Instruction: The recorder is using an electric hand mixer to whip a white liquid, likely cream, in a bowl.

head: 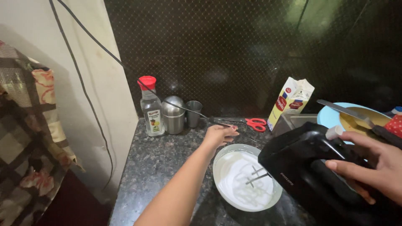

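Fingers (228, 133) on bowl (226, 159) rim | right hand (372, 165) grips mixer (310, 167)

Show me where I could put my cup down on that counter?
Bare speckled stone counter lies between the red-capped clear bottle and the white bowl of cream, left of the left hand. Right of the bowl is crowded: black hand mixer, carton, blue plate.

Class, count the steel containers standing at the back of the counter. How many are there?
2: a domed steel canister beside the clear bottle, and a small steel cup just to its right. Others may be hidden.
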